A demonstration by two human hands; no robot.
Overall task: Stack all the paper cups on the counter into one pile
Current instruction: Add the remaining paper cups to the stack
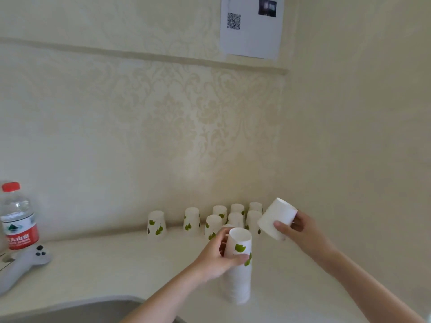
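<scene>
A pile of upturned white paper cups with green leaf prints stands on the pale counter. My left hand grips the pile near its top. My right hand holds a single paper cup in the air, tilted, up and to the right of the pile. Several more upturned cups stand along the back wall: one alone, another, and a cluster in the corner behind the pile.
A water bottle with a red cap and red label stands at the far left. A grey handheld controller lies in front of it. A metal sink rim curves along the near edge. Walls close the corner at right.
</scene>
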